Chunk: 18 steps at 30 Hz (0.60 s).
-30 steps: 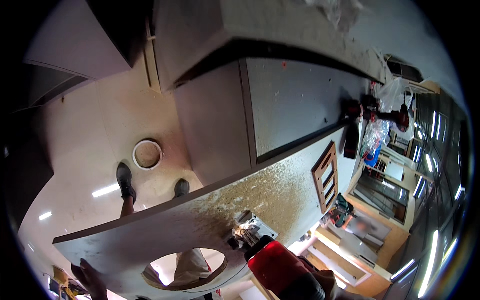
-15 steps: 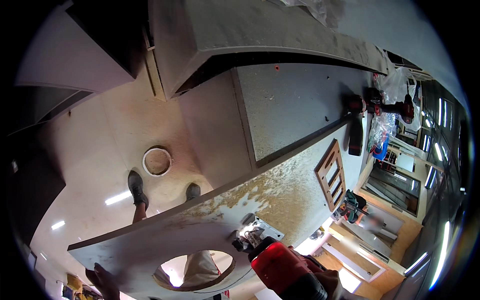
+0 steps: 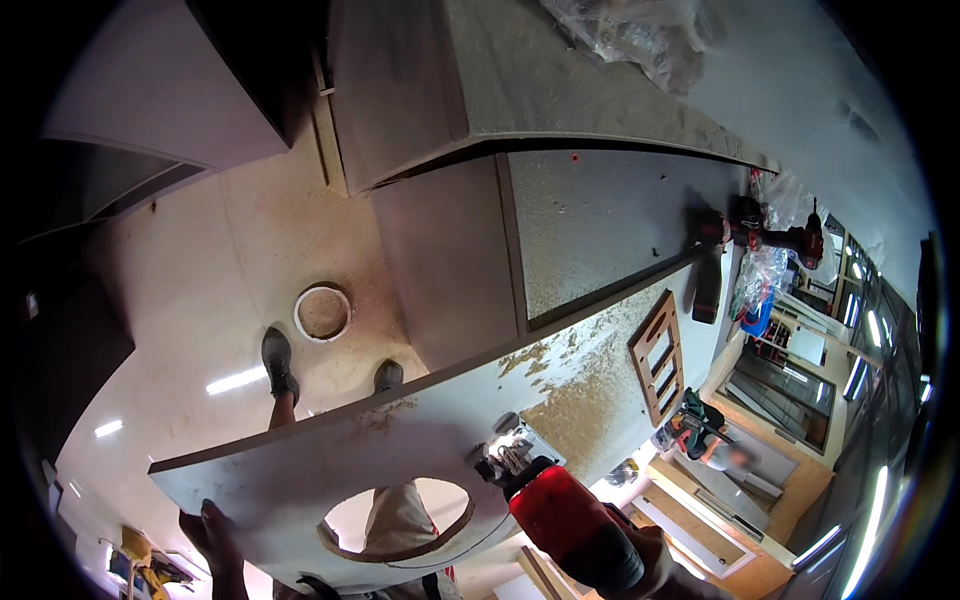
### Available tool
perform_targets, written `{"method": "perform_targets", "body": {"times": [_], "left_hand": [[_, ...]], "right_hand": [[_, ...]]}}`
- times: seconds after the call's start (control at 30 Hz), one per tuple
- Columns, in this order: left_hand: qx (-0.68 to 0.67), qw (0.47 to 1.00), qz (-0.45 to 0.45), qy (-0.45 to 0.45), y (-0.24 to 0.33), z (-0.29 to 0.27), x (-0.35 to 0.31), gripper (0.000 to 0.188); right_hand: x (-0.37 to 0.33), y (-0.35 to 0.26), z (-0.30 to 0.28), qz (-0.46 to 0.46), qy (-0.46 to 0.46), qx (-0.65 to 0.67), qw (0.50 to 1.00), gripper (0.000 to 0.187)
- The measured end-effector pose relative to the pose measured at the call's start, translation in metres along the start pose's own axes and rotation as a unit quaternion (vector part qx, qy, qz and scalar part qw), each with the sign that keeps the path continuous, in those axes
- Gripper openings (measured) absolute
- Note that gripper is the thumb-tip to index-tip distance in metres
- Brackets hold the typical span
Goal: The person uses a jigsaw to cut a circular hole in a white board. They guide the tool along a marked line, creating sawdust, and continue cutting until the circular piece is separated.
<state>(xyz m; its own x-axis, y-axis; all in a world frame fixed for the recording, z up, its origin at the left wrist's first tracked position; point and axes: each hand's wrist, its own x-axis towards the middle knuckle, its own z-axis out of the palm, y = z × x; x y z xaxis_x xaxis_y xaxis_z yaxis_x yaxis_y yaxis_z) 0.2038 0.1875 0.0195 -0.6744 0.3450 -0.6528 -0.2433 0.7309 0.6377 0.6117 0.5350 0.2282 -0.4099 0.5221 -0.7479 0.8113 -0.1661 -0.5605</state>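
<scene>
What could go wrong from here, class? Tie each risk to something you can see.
1. Sawdust lies beside the red power saw in the right hand, which might skid.
2. Trousers show through the oval hole, so falling pieces could hit a leg.
3. The left hand touches the edge of the board; if it slips, the board might shift.

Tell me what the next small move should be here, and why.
Probably ease the red power tool in the right hand toward the drawn curve beside the hole: its metal base plate lies over the white board near that line, and the left hand is at the board's left end, seemingly steadying it.
</scene>
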Motion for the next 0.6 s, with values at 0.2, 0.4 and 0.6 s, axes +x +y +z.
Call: {"method": "perform_targets", "body": {"times": [0.2, 0.4, 0.6], "left_hand": [[-0.017, 0.998, 0.049, 0.024, 0.029, 0.026, 0.000, 0.063], [-0.039, 0.998, 0.055, -0.004, 0.032, 0.023, 0.003, 0.065], [-0.015, 0.999, 0.028, 0.005, 0.022, 0.020, 0.004, 0.070]], "right_hand": [[-0.027, -0.025, -0.021, -0.037, 0.024, -0.059, 0.997, 0.064], [-0.035, -0.023, -0.027, -0.001, -0.006, -0.025, 1.000, 0.063], [-0.033, -0.034, -0.029, 0.041, -0.029, 0.017, 0.999, 0.057]]}}
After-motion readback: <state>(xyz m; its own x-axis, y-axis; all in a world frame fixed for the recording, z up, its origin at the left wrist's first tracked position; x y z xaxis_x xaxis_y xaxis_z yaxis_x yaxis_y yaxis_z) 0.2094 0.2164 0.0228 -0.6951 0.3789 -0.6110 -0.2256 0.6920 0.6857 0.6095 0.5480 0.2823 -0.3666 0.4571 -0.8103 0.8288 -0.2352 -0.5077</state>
